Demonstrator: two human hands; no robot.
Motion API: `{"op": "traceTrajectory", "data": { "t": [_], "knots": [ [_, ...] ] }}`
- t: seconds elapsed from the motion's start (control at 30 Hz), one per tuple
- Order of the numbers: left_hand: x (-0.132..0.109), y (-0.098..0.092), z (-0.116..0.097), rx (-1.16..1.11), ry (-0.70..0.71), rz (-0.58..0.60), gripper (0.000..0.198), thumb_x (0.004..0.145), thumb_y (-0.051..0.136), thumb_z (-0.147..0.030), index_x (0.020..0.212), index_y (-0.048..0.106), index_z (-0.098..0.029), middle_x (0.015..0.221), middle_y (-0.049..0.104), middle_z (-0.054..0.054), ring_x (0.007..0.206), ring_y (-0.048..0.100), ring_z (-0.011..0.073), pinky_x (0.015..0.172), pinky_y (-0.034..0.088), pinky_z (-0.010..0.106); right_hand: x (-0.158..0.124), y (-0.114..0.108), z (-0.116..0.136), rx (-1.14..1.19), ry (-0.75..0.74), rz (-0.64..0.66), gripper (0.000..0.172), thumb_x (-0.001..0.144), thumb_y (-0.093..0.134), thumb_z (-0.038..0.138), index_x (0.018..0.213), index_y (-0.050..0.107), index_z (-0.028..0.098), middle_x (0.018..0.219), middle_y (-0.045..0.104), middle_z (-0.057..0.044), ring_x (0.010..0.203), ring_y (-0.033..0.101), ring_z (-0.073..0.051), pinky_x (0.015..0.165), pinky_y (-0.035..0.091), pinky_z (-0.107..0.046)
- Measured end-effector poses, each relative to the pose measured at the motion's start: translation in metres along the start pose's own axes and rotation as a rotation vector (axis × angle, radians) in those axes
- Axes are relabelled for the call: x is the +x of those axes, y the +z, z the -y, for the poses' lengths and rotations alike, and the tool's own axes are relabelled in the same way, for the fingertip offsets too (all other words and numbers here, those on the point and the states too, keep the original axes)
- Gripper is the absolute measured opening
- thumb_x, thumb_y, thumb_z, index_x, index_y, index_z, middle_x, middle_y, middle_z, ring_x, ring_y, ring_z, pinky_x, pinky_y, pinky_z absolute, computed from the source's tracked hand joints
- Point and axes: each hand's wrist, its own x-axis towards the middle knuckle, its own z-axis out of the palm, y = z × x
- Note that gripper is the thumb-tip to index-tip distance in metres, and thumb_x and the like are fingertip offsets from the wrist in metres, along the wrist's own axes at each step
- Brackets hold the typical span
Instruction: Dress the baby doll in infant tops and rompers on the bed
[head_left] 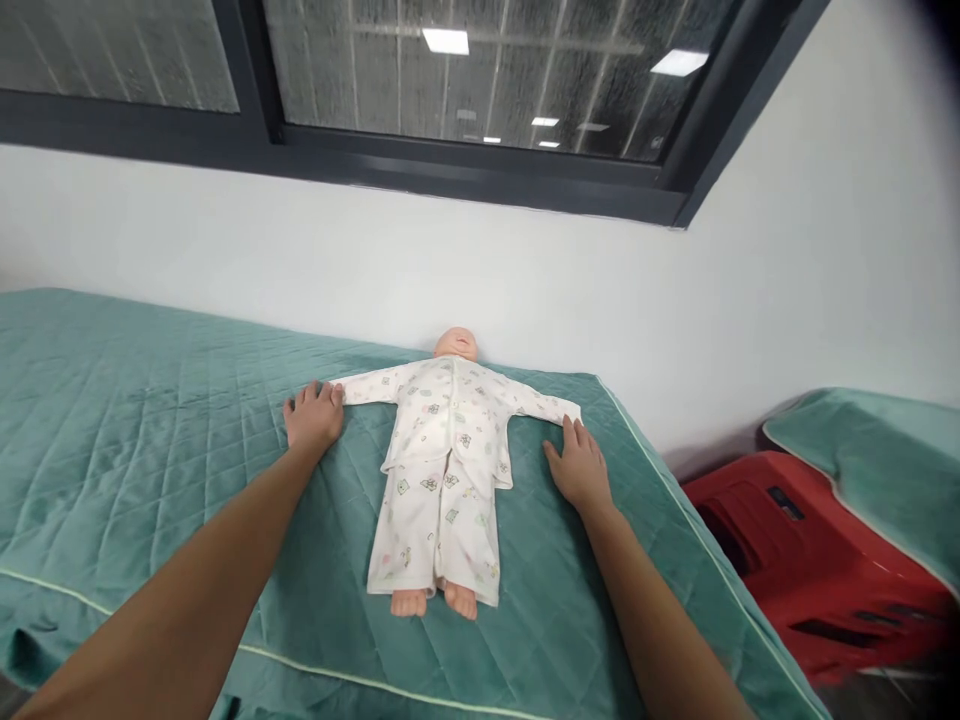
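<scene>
Bracketing a doll [450, 460] on a quilted cover [225, 380], in the head view, the left hand [313, 416] spreads at one cuff [348, 389], nine o'clock from the chest [452, 402], its grip unclear; the right hand [580, 464], thumb apart, meets the other near four, apparently empty. Light, even pressure should suit both.

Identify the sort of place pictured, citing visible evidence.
Possibly an infant-care training room, though that is uncertain: a clothed baby doll lies on a green quilted cover, below a dark-framed window.
</scene>
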Motion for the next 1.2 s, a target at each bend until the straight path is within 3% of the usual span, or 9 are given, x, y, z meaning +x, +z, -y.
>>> {"op": "traceTrajectory", "data": {
  "t": [0.2, 0.3, 0.4, 0.5, 0.57, 0.67, 0.9, 1.03, 1.2],
  "knots": [
    [-0.017, -0.013, -0.005, -0.117, -0.005, -0.078, 0.056, 0.098, 0.026, -0.044, 0.140, 0.047, -0.013, 0.154, 0.034, 0.021, 0.140, 0.034, 0.0360, 0.114, 0.021, 0.060, -0.061, -0.017, 0.010, 0.146, -0.068, -0.049, 0.060, 0.094, 0.044, 0.040, 0.146, 0.035, 0.013, 0.148, 0.044, -0.020, 0.137, 0.042, -0.034, 0.111, 0.035, -0.056],
    [-0.040, -0.028, -0.005, -0.220, 0.013, -0.107, 0.052, 0.097, 0.033, -0.040, 0.139, 0.048, -0.013, 0.153, 0.035, 0.019, 0.141, 0.033, 0.0331, 0.116, 0.027, 0.052, -0.102, -0.027, 0.021, 0.262, -0.135, -0.019, 0.055, 0.093, 0.048, 0.039, 0.143, 0.040, 0.017, 0.144, 0.049, -0.017, 0.135, 0.045, -0.032, 0.111, 0.036, -0.055],
    [-0.090, -0.042, 0.001, -0.427, 0.049, -0.124, 0.046, 0.093, 0.041, -0.036, 0.133, 0.053, -0.016, 0.142, 0.047, 0.015, 0.134, 0.043, 0.0278, 0.112, 0.037, 0.042, -0.142, -0.038, 0.036, 0.448, -0.196, 0.042, 0.052, 0.093, 0.050, 0.038, 0.142, 0.041, 0.021, 0.144, 0.049, -0.012, 0.135, 0.045, -0.028, 0.113, 0.036, -0.053],
    [-0.158, -0.056, 0.004, -0.670, 0.157, -0.011, 0.033, 0.090, 0.045, -0.033, 0.116, 0.061, -0.020, 0.118, 0.060, 0.009, 0.107, 0.060, 0.0237, 0.091, 0.052, 0.037, -0.175, -0.050, 0.058, 0.596, -0.219, 0.099, 0.051, 0.093, 0.050, 0.033, 0.142, 0.040, 0.025, 0.146, 0.046, -0.008, 0.137, 0.042, -0.025, 0.115, 0.035, -0.052],
    [-0.200, -0.065, -0.001, -0.731, 0.216, 0.056, 0.028, 0.088, 0.047, -0.032, 0.109, 0.063, -0.022, 0.109, 0.062, 0.007, 0.095, 0.062, 0.0218, 0.081, 0.053, 0.035, -0.190, -0.058, 0.075, 0.681, -0.243, 0.117, 0.050, 0.094, 0.050, 0.029, 0.142, 0.039, 0.027, 0.147, 0.045, -0.008, 0.137, 0.042, -0.024, 0.115, 0.037, -0.050],
    [-0.240, -0.074, -0.013, -0.730, 0.288, 0.157, 0.026, 0.085, 0.051, -0.028, 0.108, 0.063, -0.024, 0.109, 0.062, 0.006, 0.092, 0.062, 0.0210, 0.083, 0.052, 0.036, -0.203, -0.070, 0.104, 0.729, -0.331, 0.085, 0.044, 0.092, 0.051, 0.024, 0.136, 0.046, 0.028, 0.144, 0.047, -0.008, 0.134, 0.045, -0.024, 0.112, 0.041, -0.049],
    [-0.255, -0.075, -0.029, -0.609, 0.366, 0.148, 0.032, 0.077, 0.056, -0.019, 0.109, 0.061, -0.025, 0.107, 0.063, 0.006, 0.101, 0.059, 0.0255, 0.088, 0.047, 0.043, -0.204, -0.072, 0.149, 0.403, -0.444, 0.038, 0.029, 0.079, 0.056, 0.006, 0.103, 0.058, 0.022, 0.143, 0.048, -0.011, 0.133, 0.043, -0.033, 0.107, 0.038, -0.063],
    [-0.255, -0.075, -0.031, -0.611, 0.359, 0.134, 0.017, 0.082, 0.057, -0.027, 0.099, 0.062, -0.024, 0.098, 0.064, 0.006, 0.092, 0.059, 0.0254, 0.082, 0.047, 0.041, -0.198, -0.065, 0.157, 0.338, -0.435, -0.017, 0.015, 0.080, 0.061, 0.011, 0.091, 0.059, 0.021, 0.140, 0.051, -0.012, 0.132, 0.042, -0.036, 0.106, 0.033, -0.067],
    [-0.260, -0.087, -0.034, -0.773, 0.279, 0.123, 0.015, 0.090, 0.046, -0.029, 0.088, 0.060, -0.024, 0.087, 0.062, 0.004, 0.083, 0.059, 0.0223, 0.076, 0.048, 0.036, -0.195, -0.068, 0.156, 0.410, -0.445, -0.040, 0.016, 0.083, 0.055, 0.007, 0.088, 0.058, 0.023, 0.133, 0.056, -0.008, 0.132, 0.043, -0.031, 0.108, 0.034, -0.062]
  ]
}}
